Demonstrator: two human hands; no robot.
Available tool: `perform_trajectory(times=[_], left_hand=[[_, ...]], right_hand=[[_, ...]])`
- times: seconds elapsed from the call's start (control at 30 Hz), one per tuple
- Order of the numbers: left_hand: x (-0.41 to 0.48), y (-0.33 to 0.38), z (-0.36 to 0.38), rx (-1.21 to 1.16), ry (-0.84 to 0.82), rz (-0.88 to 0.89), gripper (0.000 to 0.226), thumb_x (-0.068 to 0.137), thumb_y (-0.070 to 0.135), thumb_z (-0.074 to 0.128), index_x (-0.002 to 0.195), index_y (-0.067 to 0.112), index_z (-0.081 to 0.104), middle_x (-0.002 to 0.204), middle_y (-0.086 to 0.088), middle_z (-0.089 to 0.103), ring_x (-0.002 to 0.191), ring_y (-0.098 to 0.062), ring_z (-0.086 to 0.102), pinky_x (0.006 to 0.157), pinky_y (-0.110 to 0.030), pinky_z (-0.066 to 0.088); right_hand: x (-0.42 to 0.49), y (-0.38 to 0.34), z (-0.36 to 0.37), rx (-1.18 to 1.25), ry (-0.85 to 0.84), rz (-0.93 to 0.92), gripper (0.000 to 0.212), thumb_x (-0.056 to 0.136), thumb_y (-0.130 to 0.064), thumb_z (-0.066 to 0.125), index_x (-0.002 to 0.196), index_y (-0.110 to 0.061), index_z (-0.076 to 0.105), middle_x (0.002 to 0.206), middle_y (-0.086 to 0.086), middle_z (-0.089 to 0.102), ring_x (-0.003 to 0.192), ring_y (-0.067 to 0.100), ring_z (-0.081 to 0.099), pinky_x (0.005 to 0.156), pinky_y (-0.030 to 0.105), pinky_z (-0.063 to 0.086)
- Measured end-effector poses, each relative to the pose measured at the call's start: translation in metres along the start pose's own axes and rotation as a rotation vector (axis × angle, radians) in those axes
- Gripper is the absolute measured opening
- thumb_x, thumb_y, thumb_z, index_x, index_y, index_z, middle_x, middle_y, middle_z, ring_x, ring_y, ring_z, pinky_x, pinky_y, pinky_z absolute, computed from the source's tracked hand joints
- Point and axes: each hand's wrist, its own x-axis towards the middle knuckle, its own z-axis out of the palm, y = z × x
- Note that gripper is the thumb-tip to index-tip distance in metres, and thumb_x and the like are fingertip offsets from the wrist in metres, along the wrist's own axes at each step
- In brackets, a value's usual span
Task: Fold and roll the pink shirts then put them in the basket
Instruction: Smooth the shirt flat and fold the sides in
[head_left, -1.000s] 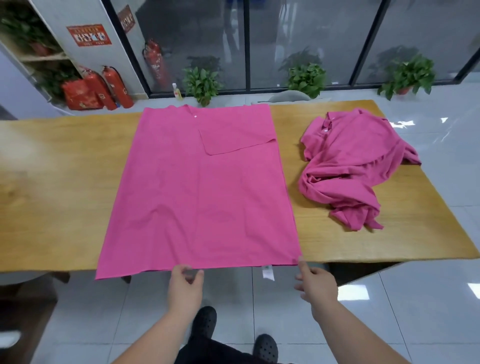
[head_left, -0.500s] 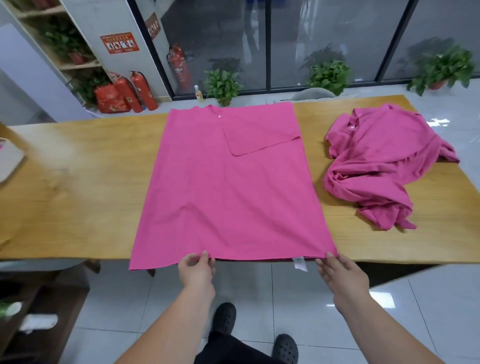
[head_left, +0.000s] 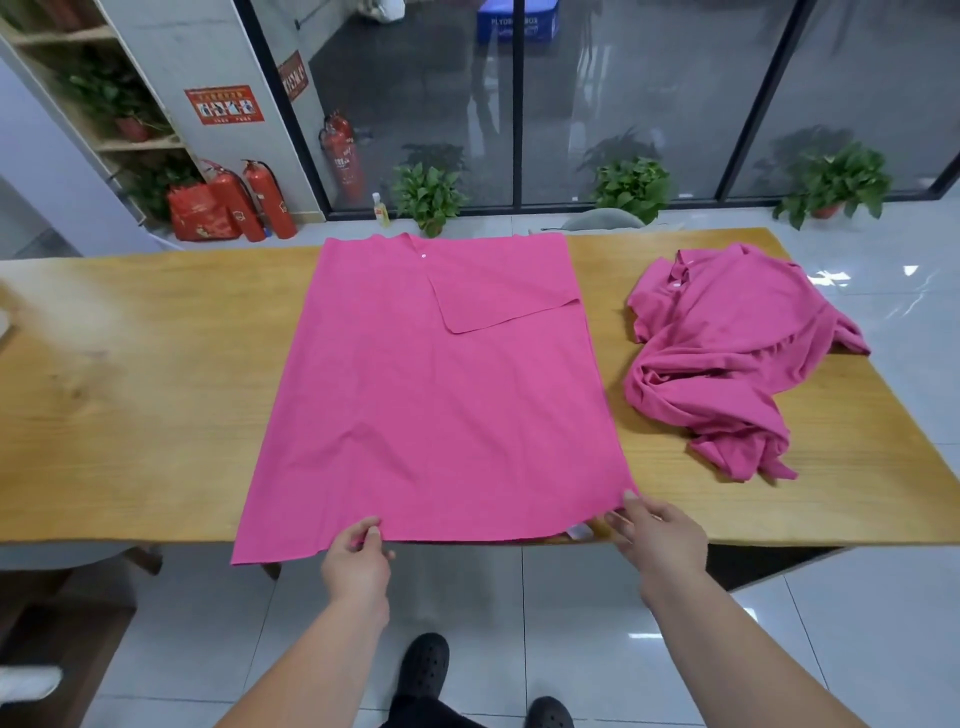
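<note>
View: head camera, looking down over the table edge.
Flat shirt (head_left: 431, 395): pink, spread smooth on the middle of the table (head_left: 130, 389), collar at the far side, one sleeve folded in across the upper right. Its hem hangs slightly over the near edge.
Left hand (head_left: 358, 558): pinches the hem left of its middle, thumb on top of the cloth.
Right hand (head_left: 657, 538): holds the near right corner of the hem, thumb on top and fingers under it. The corner is lifted a little, and a white tag (head_left: 579, 531) shows beneath.
Hands: well apart, each clamped on the same hem.
Crumpled shirt (head_left: 727, 353): pink, bunched in a heap on the right part of the table, apart from the flat one.
Floor: two black shoes (head_left: 423, 667) between the forearms.
Background: red fire extinguishers (head_left: 262, 200) and potted plants (head_left: 428, 195) along a glass wall.
</note>
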Motion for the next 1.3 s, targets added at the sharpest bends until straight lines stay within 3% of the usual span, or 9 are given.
perform_trajectory(times=[0.1,0.17,0.37,0.43,0.57,0.73,0.87,1.03,1.3], left_hand=[[-0.002,0.002,-0.004,-0.060,0.001,0.031,0.018,0.105,0.008,0.062,0.110,0.019,0.075,0.095,-0.004,0.069,0.067,-0.019,0.058,0.064,-0.032,0.050],[-0.003,0.001,-0.008,-0.106,0.015,0.027,0.017,0.104,0.009,0.064,0.111,0.020,0.076,0.097,-0.004,0.069,0.068,-0.018,0.058,0.068,-0.032,0.051],[-0.004,-0.005,-0.017,-0.016,-0.060,-0.052,0.020,0.102,0.007,0.067,0.113,0.020,0.076,0.107,-0.007,0.074,0.072,-0.019,0.069,0.058,-0.029,0.051],[-0.007,-0.005,-0.024,0.029,-0.124,-0.122,0.023,0.102,0.008,0.068,0.118,0.023,0.074,0.109,-0.006,0.076,0.081,-0.021,0.074,0.062,-0.033,0.055],[-0.006,-0.002,-0.047,-0.010,-0.243,-0.213,0.027,0.102,0.010,0.068,0.126,0.023,0.069,0.121,-0.008,0.073,0.106,-0.028,0.074,0.096,-0.047,0.058],[0.013,0.001,-0.079,-0.143,-0.279,-0.219,0.033,0.105,0.007,0.063,0.134,0.023,0.064,0.133,-0.005,0.064,0.119,-0.032,0.067,0.106,-0.050,0.053],[0.039,0.011,-0.102,-0.216,-0.219,-0.215,0.037,0.104,0.004,0.063,0.135,0.026,0.063,0.133,-0.006,0.067,0.119,-0.034,0.067,0.108,-0.049,0.052],[0.083,0.028,-0.137,-0.333,-0.133,-0.229,0.032,0.105,0.009,0.063,0.134,0.024,0.062,0.132,-0.014,0.070,0.115,-0.037,0.071,0.108,-0.050,0.053],[0.131,0.057,-0.174,-0.437,-0.142,-0.286,0.039,0.102,0.002,0.065,0.138,0.018,0.060,0.111,-0.016,0.075,0.104,-0.032,0.073,0.089,-0.041,0.059]], right_hand=[[-0.030,-0.045,0.016,-0.054,-0.141,-0.322,0.012,0.101,-0.022,0.072,0.104,-0.010,0.072,0.095,0.009,0.080,0.090,0.021,0.079,0.081,0.035,0.061],[-0.032,-0.044,0.007,-0.089,-0.131,-0.394,0.013,0.102,-0.024,0.071,0.103,-0.010,0.072,0.094,0.008,0.080,0.090,0.020,0.079,0.081,0.036,0.060],[0.009,0.043,-0.040,0.011,0.056,0.155,0.024,0.100,-0.019,0.073,0.116,-0.001,0.070,0.103,0.019,0.079,0.092,0.029,0.078,0.084,0.039,0.059],[0.011,0.057,-0.041,-0.023,0.104,0.156,0.027,0.101,-0.019,0.071,0.119,0.000,0.069,0.103,0.019,0.078,0.091,0.031,0.078,0.083,0.039,0.059],[-0.005,0.068,-0.026,-0.020,0.179,-0.008,0.036,0.103,-0.026,0.067,0.129,-0.008,0.051,0.102,0.015,0.073,0.087,0.029,0.078,0.077,0.041,0.060],[-0.031,0.079,-0.001,-0.097,-0.119,0.010,0.016,0.106,-0.036,0.061,0.117,-0.025,0.060,0.124,0.009,0.068,0.112,0.029,0.070,0.103,0.050,0.054],[-0.043,0.086,0.021,-0.093,-0.265,0.111,0.022,0.107,-0.034,0.061,0.125,-0.025,0.070,0.128,0.003,0.072,0.117,0.027,0.070,0.110,0.053,0.050],[-0.060,0.096,0.061,-0.052,-0.318,0.187,0.026,0.107,-0.029,0.060,0.129,-0.024,0.073,0.128,0.006,0.074,0.120,0.027,0.071,0.109,0.050,0.051],[-0.090,0.117,0.132,-0.119,-0.371,0.193,0.027,0.111,-0.018,0.053,0.129,-0.019,0.073,0.127,0.008,0.074,0.113,0.027,0.075,0.104,0.047,0.054]])
